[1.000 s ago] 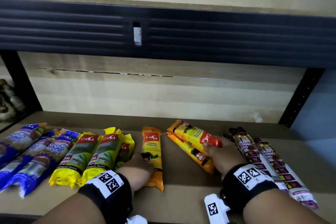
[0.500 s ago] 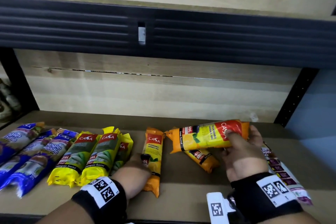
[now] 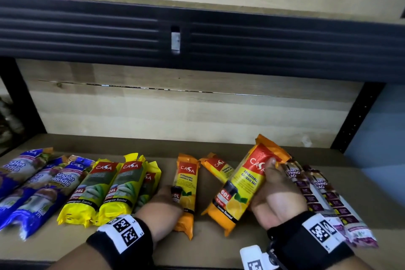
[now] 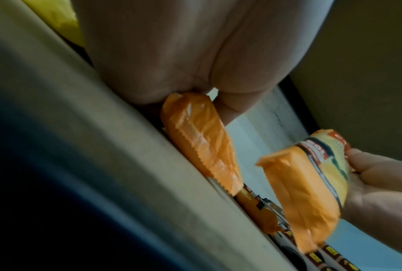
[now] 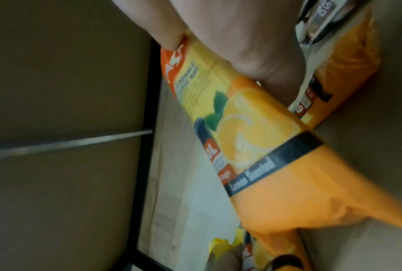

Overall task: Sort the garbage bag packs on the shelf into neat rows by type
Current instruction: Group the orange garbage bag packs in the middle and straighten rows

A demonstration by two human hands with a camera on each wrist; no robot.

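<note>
The right hand (image 3: 277, 195) grips an orange pack (image 3: 245, 184) lifted off the shelf (image 3: 219, 245), lower right of centre in the head view, tilted with its red end up and thumb across the logo. The left hand (image 3: 165, 201), at lower centre, rests on a 2nd orange pack (image 3: 186, 184) lying flat; whether its fingers curl round the pack I cannot tell. A 3rd orange pack (image 3: 217, 165) lies behind the lifted one. Left of these lie 3 yellow packs (image 3: 122, 186), then blue packs (image 3: 43, 190) at the far left. Purple packs (image 3: 324, 195) lie at the lower right.
</note>
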